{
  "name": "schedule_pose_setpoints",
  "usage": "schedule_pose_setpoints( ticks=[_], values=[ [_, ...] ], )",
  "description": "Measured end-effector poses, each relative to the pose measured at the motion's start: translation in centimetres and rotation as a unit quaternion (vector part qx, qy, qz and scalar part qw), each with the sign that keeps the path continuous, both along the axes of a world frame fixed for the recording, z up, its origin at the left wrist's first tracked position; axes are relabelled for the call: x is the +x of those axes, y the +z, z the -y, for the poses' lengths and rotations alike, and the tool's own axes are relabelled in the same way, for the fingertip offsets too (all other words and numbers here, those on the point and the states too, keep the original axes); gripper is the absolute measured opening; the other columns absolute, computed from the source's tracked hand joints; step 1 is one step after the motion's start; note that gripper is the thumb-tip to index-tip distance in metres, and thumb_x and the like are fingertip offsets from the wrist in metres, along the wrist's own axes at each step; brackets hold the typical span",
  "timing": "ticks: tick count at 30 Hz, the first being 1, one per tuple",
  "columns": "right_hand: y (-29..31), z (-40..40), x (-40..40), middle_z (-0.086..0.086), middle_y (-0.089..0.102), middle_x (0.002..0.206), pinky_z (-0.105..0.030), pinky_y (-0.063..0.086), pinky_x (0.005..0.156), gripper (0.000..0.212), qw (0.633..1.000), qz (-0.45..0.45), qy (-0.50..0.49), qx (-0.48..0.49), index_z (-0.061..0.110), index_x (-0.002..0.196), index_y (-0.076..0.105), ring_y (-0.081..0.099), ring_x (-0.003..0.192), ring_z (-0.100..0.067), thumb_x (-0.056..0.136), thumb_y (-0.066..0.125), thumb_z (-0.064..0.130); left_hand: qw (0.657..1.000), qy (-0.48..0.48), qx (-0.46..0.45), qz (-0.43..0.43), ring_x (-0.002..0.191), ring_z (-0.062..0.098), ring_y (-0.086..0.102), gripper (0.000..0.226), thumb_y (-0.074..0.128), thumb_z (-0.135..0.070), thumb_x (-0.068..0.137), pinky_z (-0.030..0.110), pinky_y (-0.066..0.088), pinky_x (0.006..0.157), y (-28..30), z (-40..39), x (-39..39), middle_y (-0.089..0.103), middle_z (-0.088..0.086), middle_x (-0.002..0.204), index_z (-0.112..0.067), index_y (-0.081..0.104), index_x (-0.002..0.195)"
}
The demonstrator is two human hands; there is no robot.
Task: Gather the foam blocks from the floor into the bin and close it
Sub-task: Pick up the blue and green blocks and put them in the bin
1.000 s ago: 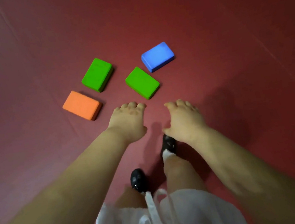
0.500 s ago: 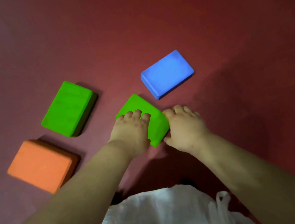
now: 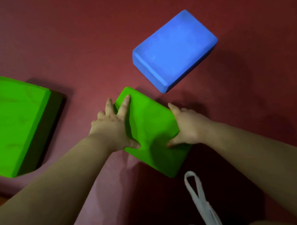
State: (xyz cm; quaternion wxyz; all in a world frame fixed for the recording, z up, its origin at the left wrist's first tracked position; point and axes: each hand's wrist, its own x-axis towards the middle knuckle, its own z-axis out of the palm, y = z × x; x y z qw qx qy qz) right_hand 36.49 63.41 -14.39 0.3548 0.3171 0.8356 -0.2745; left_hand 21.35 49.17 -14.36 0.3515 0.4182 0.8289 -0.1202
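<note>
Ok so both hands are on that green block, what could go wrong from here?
1. The left hand and right hand only clamp the near green block by its sides, so smooth foam might slip out during the lift.
2. The blue block lies close beyond it and could get nudged.
3. No bin is in view, so carrying means turning blind.
</note>
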Motion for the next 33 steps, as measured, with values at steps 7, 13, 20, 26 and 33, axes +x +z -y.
schedule_pose_setpoints(
  ticks=[7, 13, 20, 26, 33],
  values=[
    [-1.1, -0.7, 0.2, -0.008, 0.038, 0.136, -0.031, 0.034, 0.107, 0.112, 0.997, -0.029, -0.065, -0.014, 0.016, 0.138, 0.035, 0.039, 0.127, -0.025, 0.046, 0.087, 0.054, 0.999, 0.023, 0.037, -0.005, 0.124, 0.033, 0.036, 0.157, 0.081, -0.067, 0.039, 0.047, 0.036, 0.102, -0.5, 0.3, -0.8, 0.033, 0.012, 0.132, -0.034, -0.038, 0.137],
    [-0.6, -1.9, 1.2, -0.003, 0.048, 0.134, -0.032, 0.041, 0.102, 0.108, 0.992, -0.069, -0.087, -0.056, 0.022, 0.134, 0.032, 0.049, 0.120, -0.020, 0.046, 0.090, 0.046, 0.980, 0.131, 0.141, 0.058, 0.127, 0.038, 0.042, 0.116, 0.058, -0.075, 0.067, 0.044, 0.033, 0.109, 0.4, -1.3, -2.7, 0.041, 0.021, 0.137, -0.025, -0.005, 0.151],
    [2.1, -6.7, 7.1, 0.002, 0.047, 0.133, -0.031, 0.038, 0.104, 0.108, 0.991, -0.100, -0.084, 0.017, 0.029, 0.136, 0.034, 0.044, 0.120, -0.020, 0.044, 0.088, 0.049, 0.972, 0.058, 0.220, 0.048, 0.141, 0.040, 0.021, 0.085, 0.047, -0.061, 0.086, 0.043, 0.020, 0.115, -0.7, -11.7, -2.9, 0.010, 0.018, 0.157, -0.016, 0.015, 0.151],
    [3.0, -8.6, 14.1, 0.001, 0.052, 0.125, -0.038, 0.039, 0.104, 0.109, 0.982, -0.091, -0.164, 0.039, 0.030, 0.130, 0.037, 0.049, 0.117, -0.021, 0.036, 0.084, 0.057, 0.978, 0.061, 0.201, 0.010, 0.144, 0.037, 0.008, 0.083, 0.051, -0.070, 0.078, 0.056, 0.023, 0.112, -2.8, -16.4, -0.5, 0.004, 0.014, 0.157, -0.025, 0.026, 0.144],
    [2.4, -9.1, 17.4, 0.001, 0.049, 0.127, -0.039, 0.038, 0.104, 0.104, 0.965, -0.109, -0.233, 0.044, 0.026, 0.130, 0.039, 0.045, 0.119, -0.021, 0.042, 0.092, 0.039, 0.943, 0.222, 0.246, 0.015, 0.119, 0.040, 0.042, 0.081, 0.080, -0.049, 0.062, 0.049, 0.036, 0.103, -2.1, -16.9, 0.8, 0.034, 0.018, 0.130, -0.019, 0.040, 0.125]
  ],
)
